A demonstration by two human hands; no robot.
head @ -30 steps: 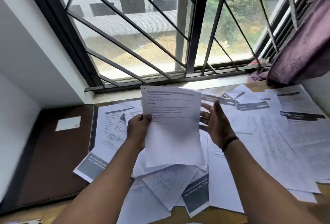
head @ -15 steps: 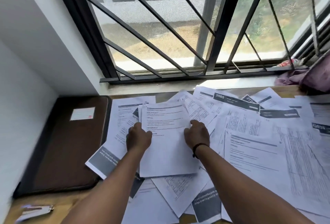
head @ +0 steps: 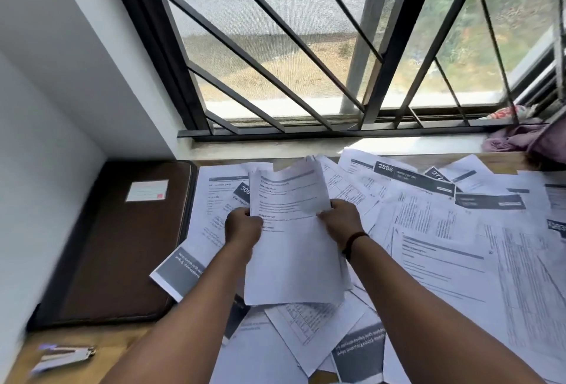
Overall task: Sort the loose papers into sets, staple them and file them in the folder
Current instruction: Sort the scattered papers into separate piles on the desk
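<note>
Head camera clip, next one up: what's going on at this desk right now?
A person is sorting printed papers at a desk under a barred window. Both hands hold one small set of sheets lifted above the pile: the left hand grips its left edge and the right hand grips its right edge. Loose papers lie scattered and overlapping across the desk. The brown folder lies closed at the left, and the stapler sits untouched near the front left corner. Nothing looks filed yet.
</note>
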